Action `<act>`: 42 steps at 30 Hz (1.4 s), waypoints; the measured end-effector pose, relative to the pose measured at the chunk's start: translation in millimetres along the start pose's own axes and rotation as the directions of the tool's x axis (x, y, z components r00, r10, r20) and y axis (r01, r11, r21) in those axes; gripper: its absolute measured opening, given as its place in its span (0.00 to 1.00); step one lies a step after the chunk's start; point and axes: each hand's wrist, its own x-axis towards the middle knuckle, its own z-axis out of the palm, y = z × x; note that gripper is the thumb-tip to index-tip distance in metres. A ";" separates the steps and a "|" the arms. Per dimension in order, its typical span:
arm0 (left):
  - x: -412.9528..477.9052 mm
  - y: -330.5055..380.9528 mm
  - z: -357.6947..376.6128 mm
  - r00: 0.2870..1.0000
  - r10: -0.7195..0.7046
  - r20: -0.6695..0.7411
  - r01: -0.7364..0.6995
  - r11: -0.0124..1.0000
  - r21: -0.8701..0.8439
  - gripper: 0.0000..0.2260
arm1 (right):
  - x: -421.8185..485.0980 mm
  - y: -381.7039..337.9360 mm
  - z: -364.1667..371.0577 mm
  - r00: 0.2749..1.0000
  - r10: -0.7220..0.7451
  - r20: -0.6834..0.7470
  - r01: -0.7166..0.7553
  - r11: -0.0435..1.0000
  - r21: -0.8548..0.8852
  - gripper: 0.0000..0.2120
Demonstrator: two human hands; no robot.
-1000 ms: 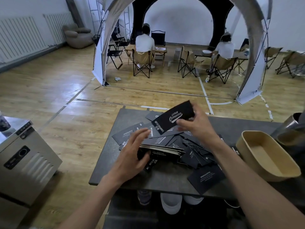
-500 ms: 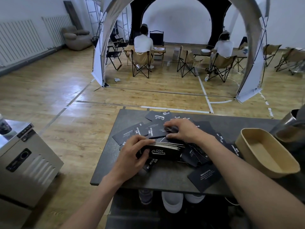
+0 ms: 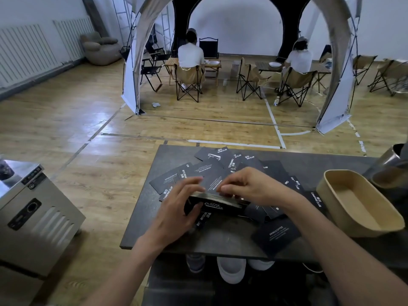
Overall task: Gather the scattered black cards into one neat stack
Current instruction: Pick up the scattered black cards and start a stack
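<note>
Black cards with white print lie scattered over the dark table [image 3: 220, 241], several fanned out behind my hands [image 3: 212, 166]. A thick stack of black cards [image 3: 217, 203] stands on its long edge in the middle. My left hand [image 3: 178, 208] grips the stack's left end. My right hand [image 3: 249, 186] holds a single black card [image 3: 213, 183] with its fingertips, laid against the top of the stack. One loose card [image 3: 276, 236] lies alone near the table's front edge.
A tan oval tray [image 3: 337, 180] sits at the right of the table, with metal vessels [image 3: 390, 171] behind it. A steel machine [image 3: 33, 217] stands on the left. Two seated people and folding chairs are far back under an arched tent.
My right hand put the raised card onto the stack, reached to the loose cards behind it, and has now drawn another card back to the stack. My left hand stayed on the stack.
</note>
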 end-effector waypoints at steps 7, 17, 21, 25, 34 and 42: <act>-5.3 2.2 -6.2 0.998 0.066 0.020 -0.066 0.997 0.036 0.15 | 21.5 24.9 -13.8 0.969 -0.008 -0.247 -0.028 0.989 -0.145 0.17; -24.0 -0.3 -26.9 1.000 -0.012 0.001 0.012 1.000 -0.019 0.13 | 39.9 14.2 11.6 0.997 -0.080 0.016 0.071 0.755 -0.651 0.16; -24.8 4.6 -27.2 1.000 -0.020 -0.007 0.020 0.999 -0.026 0.14 | 37.7 16.9 16.4 0.940 -0.283 -0.192 0.136 0.824 -0.550 0.10; -33.9 8.4 -27.1 0.997 -0.044 -0.058 0.043 0.999 -0.025 0.14 | 25.3 2.5 18.0 0.799 -0.393 -0.455 0.172 0.875 -0.453 0.07; -36.7 4.7 -26.9 0.991 -0.131 -0.036 0.128 0.990 -0.058 0.17 | 24.8 -11.8 22.7 0.998 -0.032 -0.059 0.036 0.997 0.067 0.10; -2.8 -10.9 -28.2 0.990 -0.081 -0.114 0.082 0.997 0.005 0.12 | 114.6 13.3 10.1 0.994 0.051 -0.101 -0.092 0.881 -0.465 0.21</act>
